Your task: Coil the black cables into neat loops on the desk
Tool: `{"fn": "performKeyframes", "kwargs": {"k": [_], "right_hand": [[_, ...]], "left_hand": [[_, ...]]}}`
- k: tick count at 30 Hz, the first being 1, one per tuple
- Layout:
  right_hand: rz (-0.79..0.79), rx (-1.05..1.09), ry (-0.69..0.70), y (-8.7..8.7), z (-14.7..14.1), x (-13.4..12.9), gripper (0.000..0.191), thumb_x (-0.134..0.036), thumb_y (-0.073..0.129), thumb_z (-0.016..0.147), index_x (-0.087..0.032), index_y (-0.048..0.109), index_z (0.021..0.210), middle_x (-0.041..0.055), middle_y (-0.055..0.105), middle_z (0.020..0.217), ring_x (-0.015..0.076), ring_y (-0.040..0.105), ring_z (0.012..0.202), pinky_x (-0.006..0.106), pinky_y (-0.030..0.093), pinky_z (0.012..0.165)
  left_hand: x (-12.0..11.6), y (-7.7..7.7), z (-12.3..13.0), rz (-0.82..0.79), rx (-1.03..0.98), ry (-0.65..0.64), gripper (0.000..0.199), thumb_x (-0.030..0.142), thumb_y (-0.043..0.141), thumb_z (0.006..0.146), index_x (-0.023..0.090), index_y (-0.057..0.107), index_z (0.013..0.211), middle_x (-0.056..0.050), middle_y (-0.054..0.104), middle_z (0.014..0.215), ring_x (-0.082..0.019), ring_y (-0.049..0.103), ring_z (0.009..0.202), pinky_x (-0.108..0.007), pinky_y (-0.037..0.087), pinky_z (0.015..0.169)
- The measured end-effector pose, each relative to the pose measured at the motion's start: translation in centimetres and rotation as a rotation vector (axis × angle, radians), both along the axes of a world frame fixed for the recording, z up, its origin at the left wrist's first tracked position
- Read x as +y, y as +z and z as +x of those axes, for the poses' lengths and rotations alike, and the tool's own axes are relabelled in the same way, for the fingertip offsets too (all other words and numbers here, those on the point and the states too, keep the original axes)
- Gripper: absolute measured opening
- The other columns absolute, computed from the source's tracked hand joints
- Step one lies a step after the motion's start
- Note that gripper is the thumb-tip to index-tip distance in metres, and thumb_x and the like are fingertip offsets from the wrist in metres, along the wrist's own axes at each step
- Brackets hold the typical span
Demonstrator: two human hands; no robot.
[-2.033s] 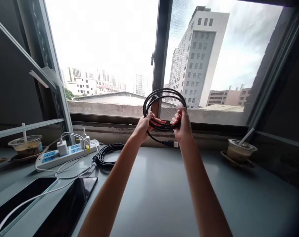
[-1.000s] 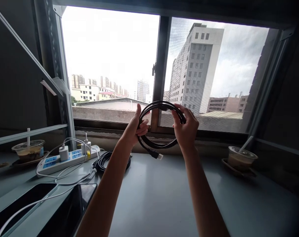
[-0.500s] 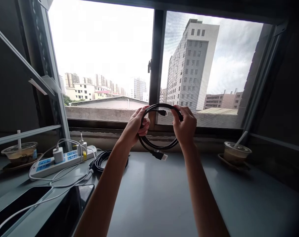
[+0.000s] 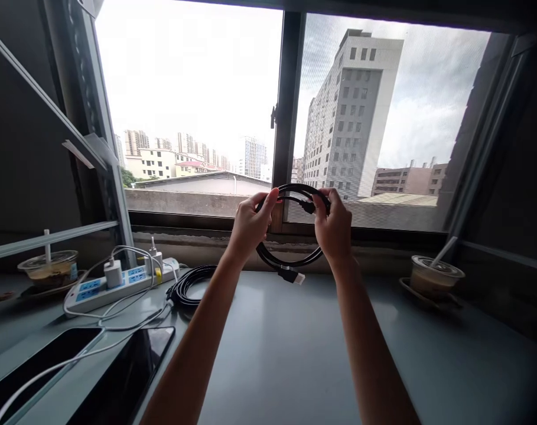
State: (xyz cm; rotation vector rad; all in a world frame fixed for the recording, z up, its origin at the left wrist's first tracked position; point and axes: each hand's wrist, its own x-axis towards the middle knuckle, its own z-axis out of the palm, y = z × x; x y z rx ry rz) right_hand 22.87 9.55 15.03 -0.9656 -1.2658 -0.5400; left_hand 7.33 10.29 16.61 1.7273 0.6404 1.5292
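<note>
A coiled black cable (image 4: 290, 261) is held up in front of the window, above the table. My left hand (image 4: 251, 223) is closed on the left side of the coil, its thumb along the upper part. On the opposite side, my right hand (image 4: 333, 223) grips the coil between thumb and fingers. One black plug (image 4: 308, 206) lies inside the loop beside my right thumb. The other plug (image 4: 291, 275), with a pale tip, hangs below the coil.
A second black cable coil (image 4: 191, 289) rests at the left, near a white power strip (image 4: 121, 284) with white cords. Two dark-screened devices (image 4: 124, 372) (image 4: 42, 360) lie front left. Cups stand at the left (image 4: 51, 268) and right (image 4: 434, 276).
My left hand has turned, with its thumb now higher across the coil. The upper plug has shifted right, up to my right thumb. The whole view has moved slightly.
</note>
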Motion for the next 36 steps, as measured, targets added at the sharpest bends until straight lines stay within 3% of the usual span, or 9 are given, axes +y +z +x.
{"fn": "performKeyframes", "kwargs": {"k": [6,11,15,19,21,23,30,33,36], "right_hand": [[-0.169,0.113,0.242,0.8,-0.7,-1.5,0.03,-0.045,0.064,0.075,-0.017,0.062,0.084,-0.0015,0.059,0.061,0.0099,0.05,0.048,0.023,0.041,0.048],[-0.545,0.197,0.728,1.4,-1.4,-3.5,0.038,-0.051,0.068,0.069,-0.017,0.063,0.085,-0.009,0.039,0.047,0.0027,0.029,0.032,0.016,0.023,0.03],[-0.617,0.128,0.895,1.6,-1.8,-4.2,0.042,-0.052,0.063,0.073,-0.016,0.064,0.093,-0.006,0.049,0.048,0.0022,0.031,0.03,0.016,0.023,0.029],[-0.451,-0.042,0.624,1.4,-1.8,-3.8,0.036,-0.034,0.062,0.078,-0.02,0.059,0.111,-0.0002,0.065,0.076,0.0057,0.049,0.037,0.021,0.04,0.038],[-0.301,-0.172,0.427,1.2,-1.9,-3.3,0.042,-0.027,0.066,0.076,-0.025,0.056,0.117,0.0028,0.063,0.104,0.0073,0.058,0.05,0.025,0.048,0.053],[-0.205,-0.27,0.29,1.0,-2.1,-2.9,0.042,-0.029,0.067,0.076,-0.027,0.057,0.117,0.0033,0.058,0.115,0.0091,0.061,0.06,0.026,0.049,0.062],[-0.054,-0.194,-0.01,0.9,-3.0,-3.1,0.021,-0.033,0.051,0.09,-0.027,0.063,0.106,0.0021,0.063,0.101,0.0148,0.061,0.076,0.024,0.043,0.059],[-0.06,-0.129,-0.151,0.3,-2.5,-2.0,0.02,-0.03,0.052,0.089,-0.027,0.063,0.105,0.0031,0.063,0.1,0.0175,0.06,0.079,0.025,0.04,0.058],[-0.149,-0.034,-0.128,-1.6,-1.5,0.7,0.02,-0.03,0.051,0.088,-0.026,0.064,0.103,0.005,0.062,0.096,0.0196,0.059,0.08,0.026,0.041,0.06]], "left_hand": [[0.9,0.1,-1.3,0.037,-0.027,0.046,0.036,0.047,0.056,0.08,0.018,0.053,0.059,0.008,0.025,0.04,-0.003,0.022,0.032,-0.021,0.014,0.034],[0.8,0.5,-2.5,0.003,-0.024,-0.083,0.052,0.047,0.057,0.079,0.02,0.027,0.047,0.007,0.02,0.043,-0.003,0.017,0.034,-0.022,0.009,0.035],[0.7,0.5,-2.7,-0.002,-0.018,-0.178,0.056,0.047,0.056,0.08,0.02,0.019,0.048,0.007,0.015,0.046,-0.003,0.014,0.037,-0.023,0.007,0.037],[1.5,0.2,-2.8,-0.094,-0.017,-0.216,0.057,0.053,0.053,0.08,0.02,0.018,0.05,0.007,0.013,0.049,-0.002,0.013,0.038,-0.022,0.005,0.037],[1.9,0.0,-2.8,-0.154,-0.039,-0.23,0.054,0.053,0.05,0.082,0.02,0.021,0.05,0.008,0.014,0.05,-0.002,0.014,0.038,-0.02,0.006,0.036],[1.9,0.1,-3.0,-0.199,-0.048,-0.278,0.05,0.051,0.046,0.085,0.019,0.026,0.052,0.008,0.015,0.051,-0.002,0.014,0.038,-0.018,0.008,0.035],[0.3,1.2,-3.4,-0.32,-0.105,-0.572,0.041,0.043,0.04,0.09,0.016,0.042,0.06,0.009,0.017,0.051,0.0,0.012,0.036,-0.013,0.01,0.03],[0.9,0.8,-2.7,-0.422,-0.179,-0.666,0.035,0.037,0.043,0.091,0.014,0.049,0.066,0.01,0.018,0.049,0.001,0.015,0.033,-0.011,0.014,0.029],[2.4,-0.4,-1.6,-0.52,-0.228,-0.667,0.025,0.032,0.049,0.089,0.011,0.056,0.078,0.01,0.025,0.047,0.001,0.026,0.034,-0.008,0.024,0.033]]}}
